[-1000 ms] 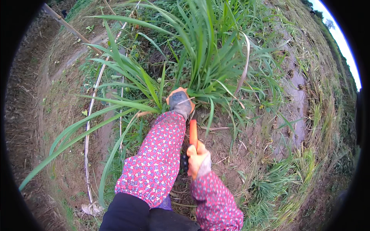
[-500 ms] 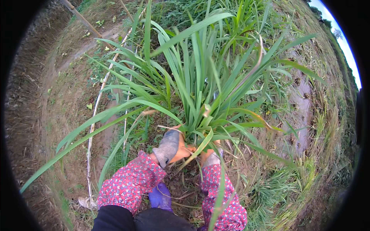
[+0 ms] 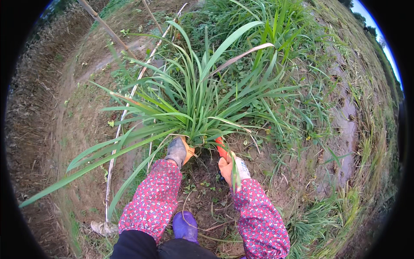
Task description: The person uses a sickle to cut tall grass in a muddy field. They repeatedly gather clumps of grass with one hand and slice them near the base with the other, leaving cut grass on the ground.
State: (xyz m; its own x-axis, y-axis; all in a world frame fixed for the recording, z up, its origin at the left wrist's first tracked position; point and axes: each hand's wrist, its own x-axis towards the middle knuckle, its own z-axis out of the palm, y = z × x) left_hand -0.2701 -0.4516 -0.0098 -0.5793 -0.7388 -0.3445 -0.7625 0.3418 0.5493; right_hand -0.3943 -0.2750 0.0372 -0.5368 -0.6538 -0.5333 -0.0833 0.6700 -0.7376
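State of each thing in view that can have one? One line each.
Left hand: gloved, at the clump's base; grip partly hidden.
Right hand: gloved, closed on the tool's handle.
Orange-handled tool: held, head hidden from view.
Leafy clump: leaves splayed, mostly green, some browned.
Purple boot: on the ground.
Wooden pole: slanting.
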